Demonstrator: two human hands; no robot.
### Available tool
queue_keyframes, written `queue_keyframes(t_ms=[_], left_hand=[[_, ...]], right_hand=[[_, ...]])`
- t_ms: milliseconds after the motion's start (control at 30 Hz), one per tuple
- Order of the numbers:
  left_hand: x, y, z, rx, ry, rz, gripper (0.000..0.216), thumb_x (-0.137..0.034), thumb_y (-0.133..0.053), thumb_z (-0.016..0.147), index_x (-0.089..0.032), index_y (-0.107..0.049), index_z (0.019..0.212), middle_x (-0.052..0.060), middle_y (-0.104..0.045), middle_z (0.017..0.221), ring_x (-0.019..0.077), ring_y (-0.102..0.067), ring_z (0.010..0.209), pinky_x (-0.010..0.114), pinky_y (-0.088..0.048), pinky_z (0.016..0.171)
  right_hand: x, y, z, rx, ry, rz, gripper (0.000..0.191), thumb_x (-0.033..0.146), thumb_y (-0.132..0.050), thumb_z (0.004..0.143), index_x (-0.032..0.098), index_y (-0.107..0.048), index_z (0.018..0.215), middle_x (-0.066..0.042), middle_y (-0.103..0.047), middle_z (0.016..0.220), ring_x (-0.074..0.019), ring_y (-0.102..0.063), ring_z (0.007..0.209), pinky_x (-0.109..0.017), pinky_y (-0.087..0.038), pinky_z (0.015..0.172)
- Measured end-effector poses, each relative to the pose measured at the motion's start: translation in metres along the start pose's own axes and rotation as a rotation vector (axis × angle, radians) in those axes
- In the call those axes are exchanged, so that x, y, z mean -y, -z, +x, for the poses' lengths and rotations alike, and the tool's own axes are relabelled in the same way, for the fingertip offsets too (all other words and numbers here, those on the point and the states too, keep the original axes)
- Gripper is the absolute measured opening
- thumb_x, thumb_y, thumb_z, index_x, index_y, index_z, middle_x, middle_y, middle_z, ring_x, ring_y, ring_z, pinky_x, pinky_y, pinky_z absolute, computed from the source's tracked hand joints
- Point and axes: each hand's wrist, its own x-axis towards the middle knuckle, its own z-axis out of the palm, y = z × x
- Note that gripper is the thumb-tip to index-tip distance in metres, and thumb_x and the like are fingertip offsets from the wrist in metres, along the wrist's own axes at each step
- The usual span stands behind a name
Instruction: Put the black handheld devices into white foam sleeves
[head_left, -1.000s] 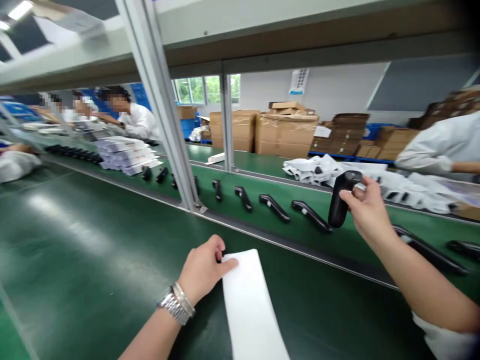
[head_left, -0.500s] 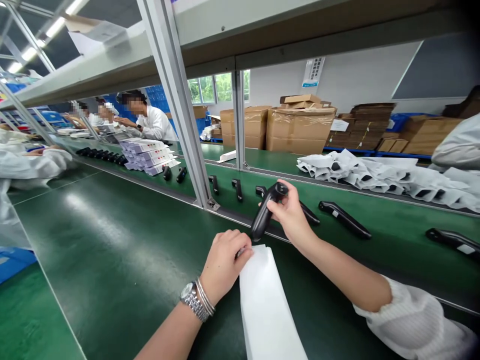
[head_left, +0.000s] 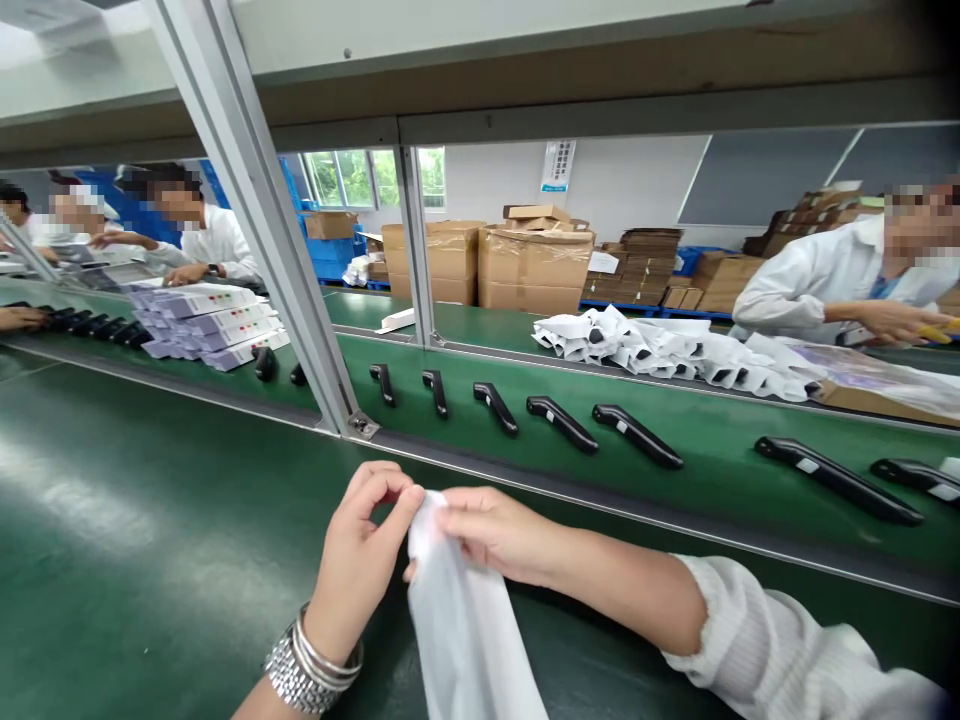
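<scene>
Head: pouch [head_left: 457, 610] between left hand [head_left: 360, 560], right hand [head_left: 499, 535]

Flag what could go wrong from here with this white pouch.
The white pouch is pinched only near its top edge between the left hand and right hand, so the soft material might slip and fall onto the green conveyor belt. The black handheld device nearest the hands lies just beyond the belt's metal rail, so a careless reach could perhaps knock it against its neighbours.

**Head-worn view, facing forward and down**
We look from above, our left hand [head_left: 358, 560] and right hand [head_left: 502, 535] close below, over the green surface [head_left: 150, 470].
</scene>
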Motion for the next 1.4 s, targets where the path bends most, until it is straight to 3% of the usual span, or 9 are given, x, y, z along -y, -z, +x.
queue_keyframes(t_ms=[100,233,333,467,633,767,933,1233,1400], left_hand=[[0.006,-0.001,0.005,0.11,0.062,0.163,0.024,-0.041,-0.051,0.088,-0.02,-0.055,0.077,0.001,-0.053,0.09,0.0168,-0.052,0.082,0.027,-0.043,0.07],[0.01,-0.006,0.006,0.28,0.172,0.384,0.026,-0.045,-0.06,0.079,-0.02,-0.053,0.079,0.0,-0.051,0.083,0.016,-0.05,0.069,0.027,-0.039,0.061],[0.012,-0.008,0.003,0.373,0.156,0.409,0.022,-0.037,-0.062,0.076,-0.02,-0.05,0.073,-0.002,-0.051,0.078,0.015,-0.049,0.066,0.026,-0.036,0.06],[0.011,-0.012,0.0,0.386,0.046,0.382,0.023,-0.027,-0.047,0.086,-0.019,-0.045,0.065,-0.002,-0.05,0.071,0.0141,-0.048,0.065,0.026,-0.035,0.063],[0.005,-0.015,0.002,0.344,-0.071,0.426,0.029,-0.027,-0.04,0.092,-0.019,-0.051,0.067,0.0,-0.056,0.074,0.0168,-0.052,0.073,0.03,-0.037,0.073],[0.0,-0.015,0.001,0.362,-0.148,0.341,0.022,-0.023,-0.041,0.093,-0.02,-0.057,0.077,-0.002,-0.062,0.079,0.0152,-0.055,0.075,0.035,-0.035,0.087],[-0.003,-0.015,-0.003,0.314,-0.242,0.31,0.014,-0.025,-0.053,0.089,-0.02,-0.058,0.076,-0.001,-0.057,0.083,0.0159,-0.053,0.083,0.036,-0.035,0.092],[-0.014,-0.017,-0.009,0.181,-0.193,0.084,0.013,-0.025,-0.055,0.087,-0.02,-0.058,0.076,0.004,-0.049,0.093,0.0189,-0.05,0.091,0.034,-0.043,0.086],[-0.013,-0.017,-0.007,-0.012,-0.069,-0.01,0.017,-0.028,-0.052,0.09,-0.019,-0.055,0.076,0.003,-0.046,0.091,0.0176,-0.05,0.092,0.029,-0.045,0.08]], right_hand=[[0.033,0.044,-0.024,-0.368,0.223,-0.087,0.035,0.051,-0.065,0.076,0.021,-0.06,0.093,-0.001,-0.065,0.077,-0.0177,-0.061,0.066,-0.032,-0.048,0.067],[0.086,0.151,-0.077,-1.081,0.422,-1.041,0.032,0.051,-0.042,0.089,0.023,-0.057,0.083,-0.001,-0.061,0.071,-0.0197,-0.057,0.065,-0.031,-0.045,0.063],[0.096,0.214,-0.106,-1.256,0.367,-1.289,0.026,0.04,-0.049,0.085,0.023,-0.05,0.066,-0.007,-0.056,0.067,-0.0284,-0.056,0.079,-0.04,-0.041,0.073],[0.066,0.238,-0.103,-1.121,0.203,-1.639,0.027,0.041,-0.049,0.086,0.022,-0.064,0.096,-0.013,-0.063,0.102,-0.0329,-0.056,0.1,-0.043,-0.042,0.08],[0.028,0.229,-0.061,-0.888,-0.006,-1.493,0.054,0.035,-0.052,0.084,0.021,-0.043,0.135,-0.015,-0.061,0.117,-0.0313,-0.062,0.095,-0.039,-0.048,0.069],[0.033,0.201,-0.035,-0.97,0.295,-0.843,0.062,0.031,-0.052,0.082,0.021,-0.029,0.139,-0.009,-0.063,0.099,-0.026,-0.064,0.09,-0.038,-0.051,0.074],[0.041,0.111,-0.014,-0.618,0.488,-0.261,0.076,0.03,-0.069,0.074,0.04,-0.023,0.134,0.0,-0.058,0.106,-0.0193,-0.067,0.086,-0.039,-0.055,0.079],[-0.001,0.035,0.003,-0.313,0.307,-0.298,0.038,0.043,-0.061,0.085,0.03,-0.051,0.12,-0.004,-0.057,0.114,-0.0202,-0.06,0.096,-0.033,-0.052,0.076],[-0.013,0.013,-0.008,0.034,0.038,-0.189,0.032,0.05,-0.061,0.085,0.018,-0.063,0.086,-0.003,-0.063,0.079,-0.0195,-0.061,0.079,-0.033,-0.048,0.074]])
